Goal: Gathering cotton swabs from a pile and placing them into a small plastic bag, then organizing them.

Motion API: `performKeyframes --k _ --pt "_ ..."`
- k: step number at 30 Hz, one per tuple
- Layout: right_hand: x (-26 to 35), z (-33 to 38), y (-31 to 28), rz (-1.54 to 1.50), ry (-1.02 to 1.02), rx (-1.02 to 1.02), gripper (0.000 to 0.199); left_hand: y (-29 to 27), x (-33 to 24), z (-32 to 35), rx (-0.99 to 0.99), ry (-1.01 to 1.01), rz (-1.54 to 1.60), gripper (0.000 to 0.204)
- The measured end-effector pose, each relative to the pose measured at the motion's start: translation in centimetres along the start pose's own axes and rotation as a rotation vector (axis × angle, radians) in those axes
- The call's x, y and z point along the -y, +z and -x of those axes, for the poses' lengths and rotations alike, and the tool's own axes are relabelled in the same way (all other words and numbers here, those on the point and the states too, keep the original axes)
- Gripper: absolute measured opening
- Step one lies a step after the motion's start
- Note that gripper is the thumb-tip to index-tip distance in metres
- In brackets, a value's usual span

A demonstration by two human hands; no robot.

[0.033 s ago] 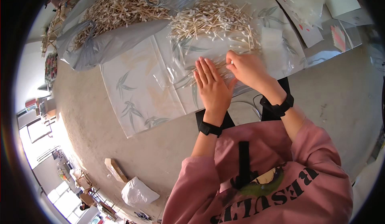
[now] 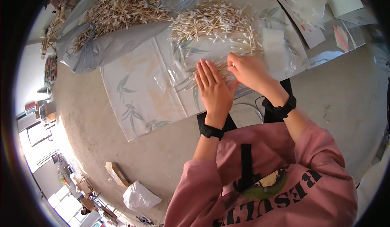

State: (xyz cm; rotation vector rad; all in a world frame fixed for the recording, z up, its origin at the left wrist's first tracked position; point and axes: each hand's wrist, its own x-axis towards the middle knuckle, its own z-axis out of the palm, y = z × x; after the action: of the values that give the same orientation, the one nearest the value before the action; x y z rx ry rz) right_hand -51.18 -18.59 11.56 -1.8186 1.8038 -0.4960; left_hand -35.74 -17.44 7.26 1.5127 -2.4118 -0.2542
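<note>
My left hand (image 2: 214, 86) lies flat, fingers stretched and close together, over a thin layer of cotton swabs (image 2: 190, 82) near the table's front edge. Swab ends stick out to the left of its fingers. Just to the right, my right hand (image 2: 251, 71) is closed with thumb and forefinger pinched. A small white tip shows at that pinch, apparently a cotton swab; the rest of it is hidden. Beyond both hands lies a loose heap of cotton swabs (image 2: 213, 20) with wooden sticks and white ends.
A grey plastic bag (image 2: 122, 40) full of swabs lies open at the far left. Clear plastic packets (image 2: 277, 50) rest right of my hands on the leaf-patterned tablecloth (image 2: 142, 101). A white box (image 2: 344, 1) stands far right. On the floor are a carton (image 2: 116, 174) and a white bag (image 2: 141, 196).
</note>
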Motion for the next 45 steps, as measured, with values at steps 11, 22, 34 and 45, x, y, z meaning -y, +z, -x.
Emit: performKeyframes --k 11,22,34,45 --pt "-10.3 2.8 -8.7 -0.250 0.319 -0.379 0.016 -0.5 0.0 0.4 -0.009 -0.015 -0.004 0.102" --pt "-13.4 -0.9 -9.0 0.023 0.285 -0.582 0.039 -4.2 0.2 2.0 0.051 -0.101 0.060 0.100" --pt "0.0 3.1 0.1 -0.346 -0.045 -0.301 0.024 -1.2 1.0 0.3 0.100 0.014 -0.014 0.098" --pt "1.2 2.6 2.3 -0.314 -0.023 -0.192 0.022 -0.2 1.0 0.6 0.035 0.028 -0.037 0.093"
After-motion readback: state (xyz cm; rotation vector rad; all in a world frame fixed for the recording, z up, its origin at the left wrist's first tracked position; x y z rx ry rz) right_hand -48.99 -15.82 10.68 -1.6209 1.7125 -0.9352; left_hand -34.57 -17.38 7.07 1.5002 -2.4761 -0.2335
